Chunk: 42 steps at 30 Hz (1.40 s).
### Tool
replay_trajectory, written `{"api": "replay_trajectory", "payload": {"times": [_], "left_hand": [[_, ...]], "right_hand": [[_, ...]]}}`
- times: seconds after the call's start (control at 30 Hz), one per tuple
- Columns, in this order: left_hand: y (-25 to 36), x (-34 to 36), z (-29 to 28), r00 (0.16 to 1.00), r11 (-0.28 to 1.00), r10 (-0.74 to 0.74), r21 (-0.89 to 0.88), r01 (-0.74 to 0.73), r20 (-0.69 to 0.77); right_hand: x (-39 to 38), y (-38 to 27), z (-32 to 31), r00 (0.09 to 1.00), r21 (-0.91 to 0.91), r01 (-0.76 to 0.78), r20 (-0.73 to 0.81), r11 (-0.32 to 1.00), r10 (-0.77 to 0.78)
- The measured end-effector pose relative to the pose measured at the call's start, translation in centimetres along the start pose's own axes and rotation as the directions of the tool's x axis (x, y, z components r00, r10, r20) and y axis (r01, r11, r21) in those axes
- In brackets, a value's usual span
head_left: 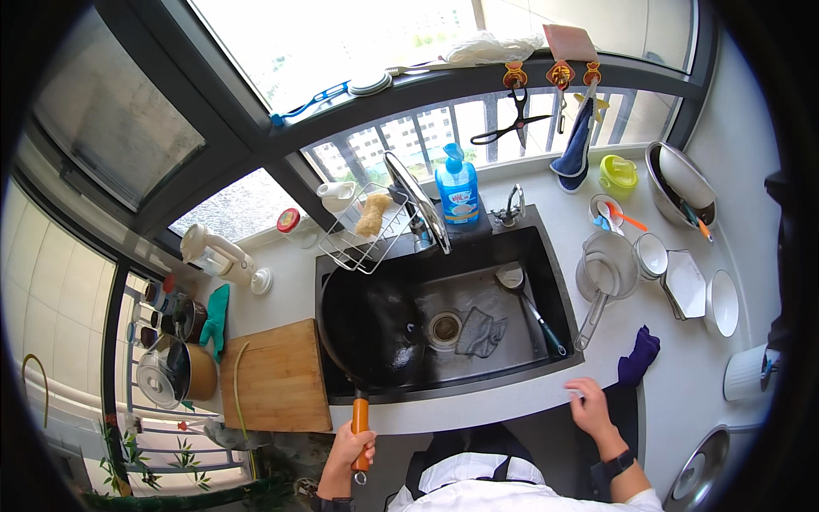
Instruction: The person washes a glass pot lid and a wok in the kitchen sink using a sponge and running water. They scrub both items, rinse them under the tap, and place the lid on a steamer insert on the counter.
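Note:
My left hand [348, 450] grips the orange handle of a black wok [372, 328], which rests tilted in the left part of the dark sink [550, 282]. My right hand [587, 404] lies on the white counter edge at the sink's front right corner, fingers curled, holding nothing that I can see. In the sink basin lie a grey cloth [480, 332] beside the drain [444, 328] and a ladle [522, 294] along the right wall.
A wooden cutting board [275, 375] sits left of the sink. Behind the sink stand a wire rack [363, 229], a blue soap bottle [457, 189] and the tap [416, 200]. A purple cloth [639, 356], saucepan [606, 269], bowls and plates occupy the right counter.

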<state>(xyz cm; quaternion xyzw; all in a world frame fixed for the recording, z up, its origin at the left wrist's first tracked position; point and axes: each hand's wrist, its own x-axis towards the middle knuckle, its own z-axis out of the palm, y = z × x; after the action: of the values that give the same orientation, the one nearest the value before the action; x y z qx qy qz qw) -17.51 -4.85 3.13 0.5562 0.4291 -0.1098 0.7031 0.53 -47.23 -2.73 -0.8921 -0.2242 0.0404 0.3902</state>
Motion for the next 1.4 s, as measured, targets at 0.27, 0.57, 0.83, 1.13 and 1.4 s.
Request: {"api": "replay_trajectory", "payload": {"times": [0.27, 0.57, 0.83, 1.13, 1.4], "left_hand": [[-2.0, -0.5, -0.7, 0.985, 0.927, -0.049, -0.359, 0.106, 0.166], [-2.3, -2.1, 1.9, 0.942, 0.783, -0.070, -0.567, 0.255, 0.327], [-1.7, -2.4, 5.7, 0.980, 0.746, -0.095, -0.639, 0.185, 0.173], [-3.0, -1.8, 4.7, 0.968, 0.732, -0.071, -0.647, 0.215, 0.241], [-2.8, -3.3, 4.4, 0.983, 0.793, -0.122, -0.583, 0.178, 0.136]], "right_hand": [[16.1, -4.2, 5.6, 0.665, 0.031, 0.375, 0.687, 0.926, -0.292], [24.0, 5.4, 21.2, 0.488, -0.413, 0.563, 0.865, 0.716, 0.114], [23.8, 10.8, 25.8, 0.420, -0.333, 0.772, 0.906, 0.542, -0.043], [26.6, 10.2, 22.1, 0.808, -0.275, 0.055, 0.577, 0.960, 0.119], [30.1, 4.5, 16.2, 0.734, 0.311, -0.571, 0.608, 0.760, 0.303]]}}
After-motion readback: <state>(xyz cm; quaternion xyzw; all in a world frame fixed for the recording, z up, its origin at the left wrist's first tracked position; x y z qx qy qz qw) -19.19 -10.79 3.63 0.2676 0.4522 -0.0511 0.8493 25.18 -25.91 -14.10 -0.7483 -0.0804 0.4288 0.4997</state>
